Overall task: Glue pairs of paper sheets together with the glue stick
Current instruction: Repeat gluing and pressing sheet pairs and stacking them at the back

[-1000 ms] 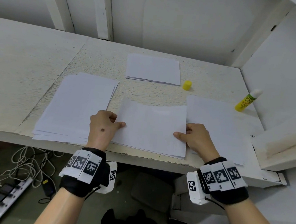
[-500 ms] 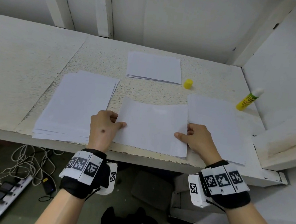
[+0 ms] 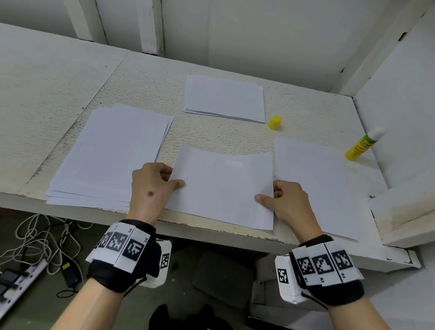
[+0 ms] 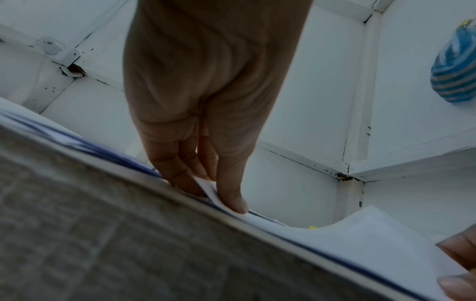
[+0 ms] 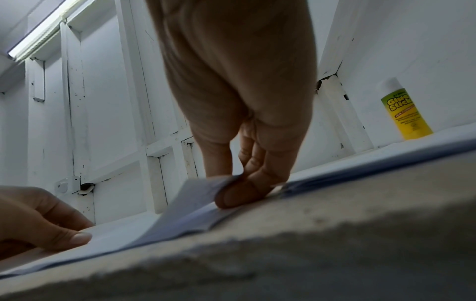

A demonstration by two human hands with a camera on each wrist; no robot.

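A white sheet [image 3: 222,186] lies in the middle near the table's front edge, over another sheet, its far edge bowed. My left hand [image 3: 174,178] pinches its left edge, thumb on top; the left wrist view shows the pinch [image 4: 219,191]. My right hand [image 3: 269,195] pinches the right edge, where the sheet [image 5: 195,195] lifts off the one under it. The glue stick [image 3: 363,144] stands uncapped, leaning against the right wall, also seen in the right wrist view [image 5: 404,112]. Its yellow cap [image 3: 274,122] stands apart behind the sheet.
A thick paper stack [image 3: 111,154] lies on the left, a smaller stack [image 3: 225,97] at the back, more sheets [image 3: 315,185] on the right. A raised ledge [image 3: 416,210] bounds the right side. Cables and a power strip [image 3: 12,302] lie on the floor.
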